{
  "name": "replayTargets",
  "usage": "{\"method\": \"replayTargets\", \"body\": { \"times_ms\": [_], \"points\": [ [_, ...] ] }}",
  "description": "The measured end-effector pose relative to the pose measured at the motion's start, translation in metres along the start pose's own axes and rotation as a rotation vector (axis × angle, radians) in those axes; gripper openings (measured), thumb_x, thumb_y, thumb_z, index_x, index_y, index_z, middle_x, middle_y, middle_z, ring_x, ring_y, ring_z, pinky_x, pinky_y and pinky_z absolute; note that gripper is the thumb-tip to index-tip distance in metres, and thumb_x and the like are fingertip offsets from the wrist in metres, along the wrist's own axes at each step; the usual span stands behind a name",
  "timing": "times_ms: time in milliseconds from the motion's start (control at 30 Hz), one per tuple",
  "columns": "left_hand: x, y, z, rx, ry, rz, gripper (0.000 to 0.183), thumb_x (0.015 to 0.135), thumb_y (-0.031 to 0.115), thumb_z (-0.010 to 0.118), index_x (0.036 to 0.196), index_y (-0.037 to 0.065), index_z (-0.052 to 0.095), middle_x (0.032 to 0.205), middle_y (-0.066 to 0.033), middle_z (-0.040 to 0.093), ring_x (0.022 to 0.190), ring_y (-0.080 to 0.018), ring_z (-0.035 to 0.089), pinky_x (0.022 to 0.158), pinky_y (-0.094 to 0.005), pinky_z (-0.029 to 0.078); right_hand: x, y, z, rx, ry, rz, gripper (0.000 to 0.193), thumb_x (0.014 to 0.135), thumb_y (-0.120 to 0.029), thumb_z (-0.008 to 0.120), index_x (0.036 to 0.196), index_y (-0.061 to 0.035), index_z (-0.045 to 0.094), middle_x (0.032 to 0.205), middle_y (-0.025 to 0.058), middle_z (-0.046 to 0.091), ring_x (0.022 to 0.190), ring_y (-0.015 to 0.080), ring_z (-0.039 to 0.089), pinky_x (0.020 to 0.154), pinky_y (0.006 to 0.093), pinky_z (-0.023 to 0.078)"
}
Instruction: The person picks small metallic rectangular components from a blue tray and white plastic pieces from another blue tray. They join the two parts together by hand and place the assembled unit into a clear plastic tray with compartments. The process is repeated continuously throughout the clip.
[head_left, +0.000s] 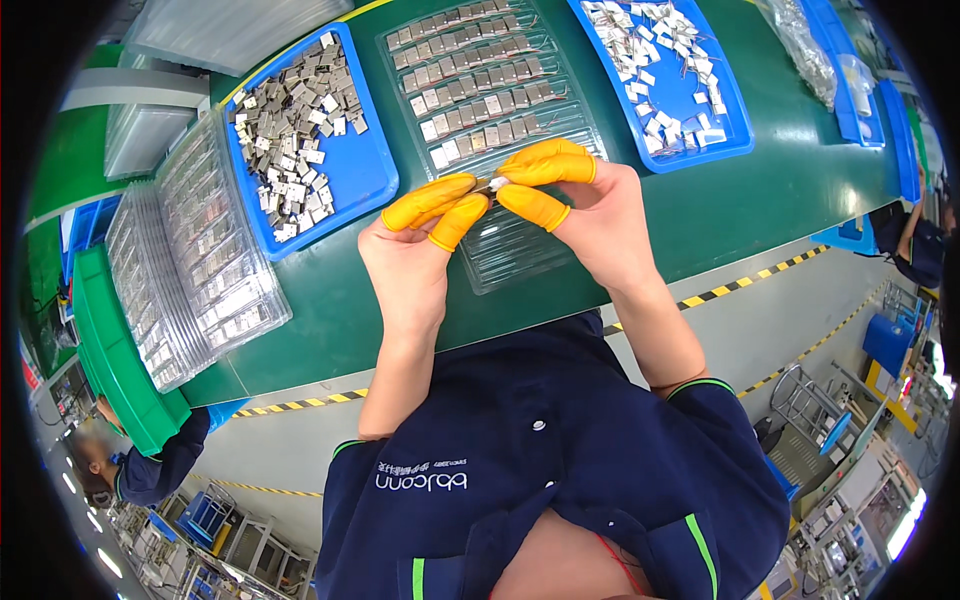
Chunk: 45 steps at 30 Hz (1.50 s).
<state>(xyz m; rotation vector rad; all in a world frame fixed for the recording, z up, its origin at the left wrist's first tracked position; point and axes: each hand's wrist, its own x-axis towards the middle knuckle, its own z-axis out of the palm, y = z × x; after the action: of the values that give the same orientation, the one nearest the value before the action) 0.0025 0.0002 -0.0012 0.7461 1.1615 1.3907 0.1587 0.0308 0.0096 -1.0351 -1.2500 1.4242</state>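
Both hands wear yellow finger cots and meet above the near part of a clear plastic tray [520, 258]. Pinched between thumb and fingers of my left hand [418, 245] is a small dark part, mostly covered by the fingertips. My right hand [590, 205] pinches a small white piece [497, 184] right against it; whether the two are joined I cannot tell. Beyond the hands, the tray carries rows of small grey and white blocks [470, 85] with thin wires. Its nearer grooves show no blocks.
A blue bin [362, 175] of loose grey and white blocks stands left; another blue bin [738, 125] with white wired pieces is right. Stacked clear trays [215, 270] lean beside a green bin [125, 350] at far left. The green table's [700, 220] edge is close to me.
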Motion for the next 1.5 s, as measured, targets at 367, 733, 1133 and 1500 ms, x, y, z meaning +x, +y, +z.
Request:
{"method": "replayTargets", "body": {
  "times_ms": [367, 733, 1133, 1500],
  "points": [
    [0.007, 0.014, -0.010, 0.105, -0.304, -0.079, 0.020, 0.072, -0.008, 0.067, 0.093, -0.008, 0.064, 0.092, -0.0143, 0.066, 0.085, -0.0188, 0.063, 0.080, -0.0292, 0.051, -0.005, -0.010, -0.018, 0.255, -0.129, 0.380, 0.021, 0.070, 0.004, 0.070, 0.090, 0.0020, 0.067, 0.093, 0.0112, 0.064, 0.089, 0.0190, 0.060, 0.081, 0.0303, 0.047],
    [0.013, 0.000, -0.006, 0.116, -0.257, -0.072, 0.029, 0.076, -0.005, 0.065, 0.105, -0.004, 0.061, 0.101, -0.0127, 0.064, 0.093, -0.0178, 0.061, 0.086, -0.0288, 0.048, 0.004, -0.005, -0.023, -0.422, 0.032, -0.160, 0.015, 0.068, -0.004, 0.073, 0.083, -0.0030, 0.069, 0.081, 0.0053, 0.065, 0.077, 0.0185, 0.060, 0.072, 0.0269, 0.047],
    [0.030, 0.027, -0.040, 0.465, 0.124, 0.297, 0.020, 0.082, 0.001, 0.061, 0.102, -0.001, 0.063, 0.099, -0.0066, 0.063, 0.089, -0.0103, 0.057, 0.082, -0.0230, 0.044, 0.040, 0.032, -0.061, -1.336, 0.109, -0.755, 0.020, 0.058, -0.005, 0.068, 0.076, -0.0125, 0.070, 0.084, -0.0009, 0.064, 0.090, 0.0163, 0.056, 0.089, 0.0373, 0.037],
    [0.094, 0.037, -0.094, 1.415, 0.252, 0.503, 0.026, 0.071, 0.021, 0.073, 0.096, 0.014, 0.070, 0.089, -0.0114, 0.062, 0.081, -0.0248, 0.056, 0.072, -0.0340, 0.045, 0.041, 0.006, -0.125, -1.345, 0.387, -0.103, 0.033, 0.069, -0.017, 0.073, 0.098, -0.0013, 0.065, 0.089, 0.0143, 0.063, 0.084, 0.0282, 0.059, 0.074, 0.0364, 0.047]
  ]
}}
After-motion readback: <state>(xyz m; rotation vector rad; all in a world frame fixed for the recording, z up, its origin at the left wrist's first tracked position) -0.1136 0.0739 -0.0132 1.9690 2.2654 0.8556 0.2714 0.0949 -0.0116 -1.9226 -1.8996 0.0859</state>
